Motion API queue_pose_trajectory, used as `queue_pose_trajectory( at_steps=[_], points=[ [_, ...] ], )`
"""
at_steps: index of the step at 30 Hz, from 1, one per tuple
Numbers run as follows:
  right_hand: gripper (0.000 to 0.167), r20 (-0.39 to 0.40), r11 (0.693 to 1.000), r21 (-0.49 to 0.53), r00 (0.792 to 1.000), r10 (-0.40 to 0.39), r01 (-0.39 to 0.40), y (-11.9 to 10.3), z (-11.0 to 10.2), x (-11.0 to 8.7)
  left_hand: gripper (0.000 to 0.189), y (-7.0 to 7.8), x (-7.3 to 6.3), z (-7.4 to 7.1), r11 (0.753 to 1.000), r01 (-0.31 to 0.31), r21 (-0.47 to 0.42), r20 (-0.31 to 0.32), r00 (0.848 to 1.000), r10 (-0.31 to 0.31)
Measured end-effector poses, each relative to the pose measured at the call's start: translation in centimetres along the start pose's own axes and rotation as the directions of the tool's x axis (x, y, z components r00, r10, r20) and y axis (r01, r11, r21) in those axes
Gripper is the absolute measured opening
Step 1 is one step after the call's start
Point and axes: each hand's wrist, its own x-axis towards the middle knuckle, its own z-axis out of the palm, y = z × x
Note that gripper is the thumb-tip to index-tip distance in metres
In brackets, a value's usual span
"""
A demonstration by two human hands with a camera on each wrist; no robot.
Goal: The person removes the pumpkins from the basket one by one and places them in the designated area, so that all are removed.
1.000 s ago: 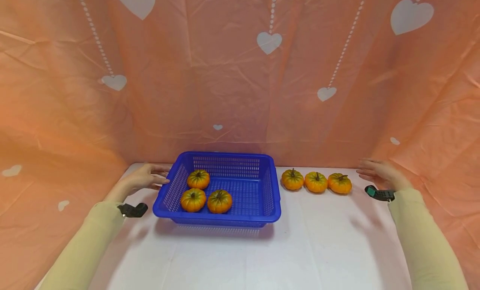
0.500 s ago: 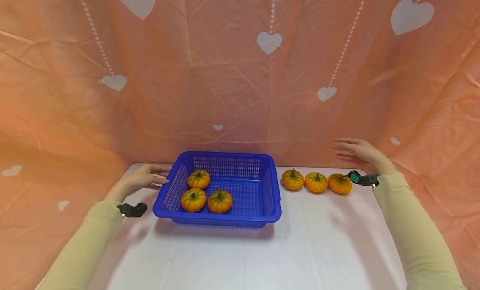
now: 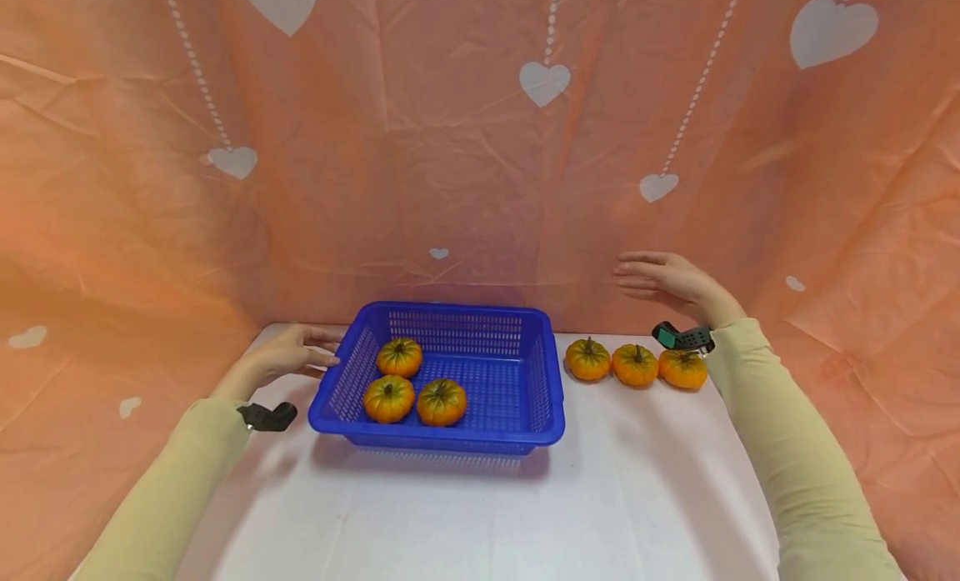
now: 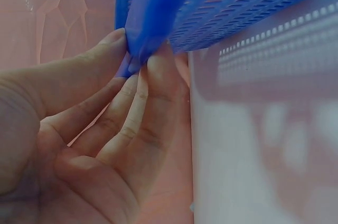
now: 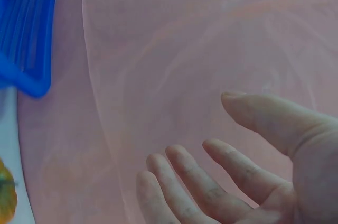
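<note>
In the head view a blue plastic basket [image 3: 450, 437] with slotted walls stands on the white table, three small orange pumpkins [image 3: 388, 398] grouped in its left half. My left hand [image 3: 285, 356] is at its left side; the left wrist view has the thumb and fingers pinching the basket's rim [image 4: 158, 10]. Three more pumpkins [image 3: 635, 365] sit in a row right of the basket. Above that row my right hand [image 3: 671, 282] hangs in the air with nothing in it, its fingers [image 5: 182, 163] spread and slightly bent in the right wrist view.
An orange-pink cloth [image 3: 465, 189] with white hearts hangs behind the table and along both sides. The row of pumpkins runs near the back edge of the white tabletop [image 3: 480, 523]. Each wrist wears a black strapped device [image 3: 682, 338].
My right hand has moved left and upward, from beside the rightmost pumpkin to above the row. The left hand, the basket and the pumpkins have stayed put.
</note>
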Motion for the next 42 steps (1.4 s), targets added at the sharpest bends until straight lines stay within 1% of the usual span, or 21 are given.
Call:
queue_pose_trajectory(
  at_steps=[4, 10, 13, 20, 25, 27, 33, 37, 40, 42],
  points=[
    [0.056, 0.01, 1.0, 0.014, 1.0, -0.01, 0.01, -0.8, 1.5, 1.3, 0.051, 0.1, 0.1, -0.1, 1.0, 0.002, 0.003, -0.003, 1.0, -0.002],
    [0.054, 0.1, 0.998, 0.037, 0.994, -0.044, 0.041, -1.3, 3.7, 3.4, 0.051, 0.0, 0.0, 0.0, 1.0, 0.006, 0.003, -0.006, 1.0, -0.006],
    [0.054, 0.131, 0.997, 0.065, 0.99, -0.046, 0.038, -1.5, 5.0, 4.3, 0.051, -0.1, 0.0, 0.0, 1.0, 0.002, -0.001, -0.005, 1.0, -0.002],
    [0.051, 0.183, 0.993, 0.115, 0.981, -0.057, 0.036, -1.2, 7.9, 6.1, 0.05, -0.3, 0.2, 0.0, 1.0, 0.008, -0.013, -0.004, 1.0, -0.008],
    [0.051, 0.216, 0.996, 0.08, 0.975, -0.059, 0.043, -0.6, 10.1, 7.4, 0.049, -0.3, 0.3, 0.0, 1.0, -0.002, -0.019, -0.001, 1.0, 0.001],
    [0.051, 0.225, 0.996, 0.089, 0.973, -0.047, 0.027, -0.3, 10.9, 7.7, 0.05, -0.2, 0.3, 0.0, 1.0, -0.003, -0.02, 0.001, 1.0, 0.003],
    [0.05, 0.241, 0.986, 0.161, 0.97, -0.006, -0.034, 0.5, 13.3, 8.7, 0.05, -0.1, 0.4, 0.0, 1.0, 0.015, -0.019, 0.002, 1.0, -0.015],
    [0.047, 0.25, 0.985, 0.165, 0.968, 0.012, -0.055, 1.1, 14.6, 9.4, 0.051, -0.1, 0.4, -0.1, 1.0, 0.018, -0.022, 0.002, 1.0, -0.018],
    [0.046, 0.27, 0.985, 0.155, 0.962, 0.033, -0.077, 1.7, 15.7, 9.8, 0.05, -0.1, 0.3, -0.1, 1.0, 0.017, -0.026, 0.003, 1.0, -0.017],
    [0.046, 0.293, 0.987, 0.134, 0.955, 0.042, -0.084, 2.0, 16.4, 10.0, 0.05, -0.1, 0.2, 0.0, 0.999, 0.024, -0.032, 0.002, 1.0, -0.024]
  ],
)
